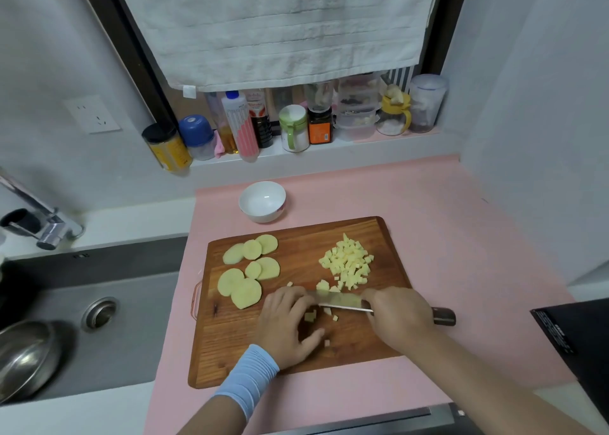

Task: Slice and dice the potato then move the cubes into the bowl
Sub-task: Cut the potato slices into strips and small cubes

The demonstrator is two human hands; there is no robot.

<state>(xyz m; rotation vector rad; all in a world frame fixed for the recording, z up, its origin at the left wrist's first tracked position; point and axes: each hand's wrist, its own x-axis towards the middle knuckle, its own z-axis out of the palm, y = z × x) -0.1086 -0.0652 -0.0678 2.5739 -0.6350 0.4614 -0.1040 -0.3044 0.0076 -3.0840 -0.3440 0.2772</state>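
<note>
Potato pieces under left hand; right hand grips knife beside.

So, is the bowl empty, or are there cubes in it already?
Empty. The bowl shows only its bare white inside; the cubes lie in a pile on the board.

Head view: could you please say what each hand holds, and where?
The right hand grips the knife by its handle; the left hand holds potato pieces from above, fingers curled.
</note>
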